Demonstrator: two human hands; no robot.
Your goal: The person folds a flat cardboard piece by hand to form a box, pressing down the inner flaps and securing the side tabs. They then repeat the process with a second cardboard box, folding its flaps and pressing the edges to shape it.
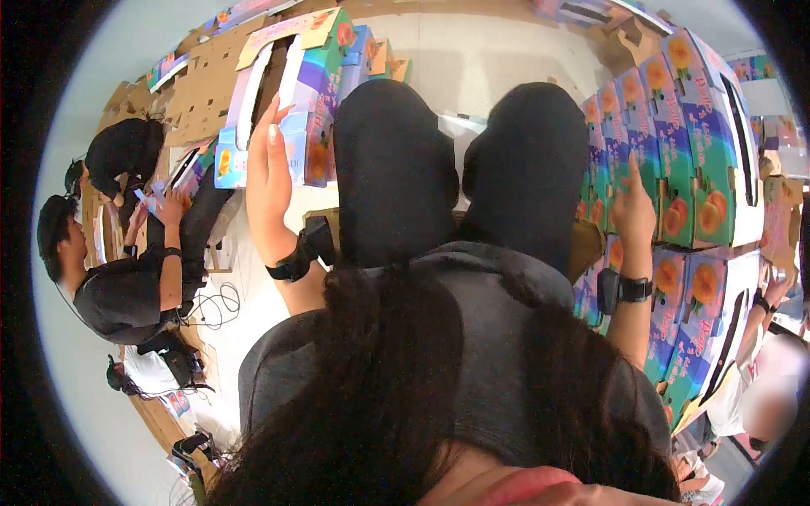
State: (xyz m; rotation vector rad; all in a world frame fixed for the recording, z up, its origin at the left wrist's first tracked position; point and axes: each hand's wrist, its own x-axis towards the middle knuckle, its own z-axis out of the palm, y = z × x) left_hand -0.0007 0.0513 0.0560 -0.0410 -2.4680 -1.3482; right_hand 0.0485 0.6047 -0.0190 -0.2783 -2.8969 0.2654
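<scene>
My left hand (272, 181) lies against the near end of a printed cardboard fruit box (316, 110), its fingers stretched out along the panel. That box has a long slot in its top, with brown cardboard showing inside, and orange fruit pictures on blue, green and purple print. My right hand (633, 207) is beside a row of similar fruit boxes (713, 143) on my right. Its index finger points forward along the box fronts while the other fingers bend loosely, with nothing visible in them. Both wrists wear black bands.
Behind the left box stand more printed boxes (380, 61). Flattened brown cardboard (202, 88) is stacked at the far left. Two people in black (126, 291) work at the left, near a cable (221, 305) on the floor. Another person's hand (774, 291) shows behind the right stack.
</scene>
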